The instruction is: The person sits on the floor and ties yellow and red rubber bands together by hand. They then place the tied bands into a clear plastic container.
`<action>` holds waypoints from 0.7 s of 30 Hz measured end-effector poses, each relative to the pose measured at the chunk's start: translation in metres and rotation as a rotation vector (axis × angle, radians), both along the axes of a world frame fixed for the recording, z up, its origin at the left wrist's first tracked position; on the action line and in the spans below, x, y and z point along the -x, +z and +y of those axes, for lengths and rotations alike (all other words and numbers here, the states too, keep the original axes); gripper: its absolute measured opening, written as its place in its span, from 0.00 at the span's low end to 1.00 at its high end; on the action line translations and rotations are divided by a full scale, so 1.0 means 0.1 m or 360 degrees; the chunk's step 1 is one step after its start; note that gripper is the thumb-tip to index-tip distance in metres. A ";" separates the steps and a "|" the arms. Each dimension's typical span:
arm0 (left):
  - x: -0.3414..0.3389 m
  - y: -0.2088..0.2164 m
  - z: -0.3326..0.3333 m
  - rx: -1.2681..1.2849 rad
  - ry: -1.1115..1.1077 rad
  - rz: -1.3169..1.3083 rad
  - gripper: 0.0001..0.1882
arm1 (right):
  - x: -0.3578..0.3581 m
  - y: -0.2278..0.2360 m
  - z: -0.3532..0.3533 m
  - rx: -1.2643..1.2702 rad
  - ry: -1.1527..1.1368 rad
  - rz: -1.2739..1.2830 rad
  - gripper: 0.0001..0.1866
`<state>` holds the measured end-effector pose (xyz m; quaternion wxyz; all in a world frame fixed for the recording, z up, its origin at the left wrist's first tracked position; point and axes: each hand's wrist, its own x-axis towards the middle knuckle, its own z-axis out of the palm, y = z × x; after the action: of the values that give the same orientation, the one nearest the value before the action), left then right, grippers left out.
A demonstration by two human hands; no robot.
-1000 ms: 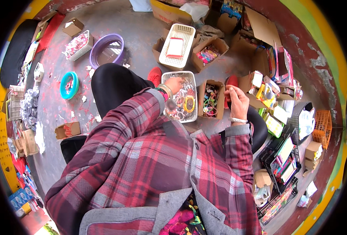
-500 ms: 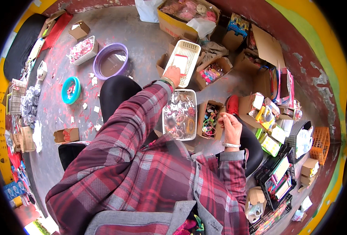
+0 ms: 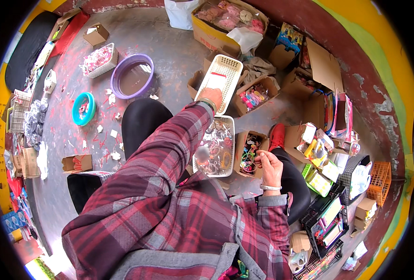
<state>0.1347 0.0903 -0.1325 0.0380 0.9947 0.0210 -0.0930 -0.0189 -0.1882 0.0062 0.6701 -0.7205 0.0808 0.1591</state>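
Observation:
My left hand (image 3: 210,96) reaches into a cream plastic basket (image 3: 234,66). Its fingers are closed on the near edge of a flat white card (image 3: 217,81) with a red strip along its far side. Above the near end of a cardboard box of colourful bands (image 3: 250,151), my right hand (image 3: 270,168) is held in a pinch; anything between its fingertips is too small to make out. Between my legs stands a white tray (image 3: 233,135) holding small items in clear wrapping, partly covered by my left sleeve.
A purple basin (image 3: 118,88) and a teal basin (image 3: 78,114) stand on the left, near a white basket of pink-and-white pieces (image 3: 98,59). Scraps litter that floor. Cardboard boxes (image 3: 326,56) crowd the right, with a black crate (image 3: 316,228) and an orange crate (image 3: 379,179).
The white card's red strip showed along its right and near sides; now it lies along the far side. My left hand stays at the card, and my right hand keeps its pinch.

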 end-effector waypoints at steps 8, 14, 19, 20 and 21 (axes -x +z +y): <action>0.05 0.15 -0.08 0.0185 0.0166 -0.0013 0.11 | 0.01 0.00 -0.01 -0.0009 0.0030 0.0017 0.10; 0.05 0.27 -0.01 0.0243 0.0165 -0.0104 0.10 | 0.02 0.02 0.01 0.0017 0.0057 0.0047 0.10; 0.06 0.45 0.09 0.0293 0.0163 -0.0283 0.08 | 0.01 0.00 0.00 0.0066 0.0089 0.0054 0.10; 0.08 0.47 0.11 0.0300 0.0144 -0.0292 0.08 | 0.01 0.00 0.00 0.0086 0.0102 0.0060 0.10; 0.09 0.47 0.11 0.0281 0.0111 -0.0230 0.09 | 0.01 -0.01 0.00 0.0082 0.0106 0.0054 0.10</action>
<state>0.1256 0.1014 -0.0856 0.1302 0.9903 0.0444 -0.0211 -0.0202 -0.1880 0.0054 0.6441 -0.7371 0.0722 0.1913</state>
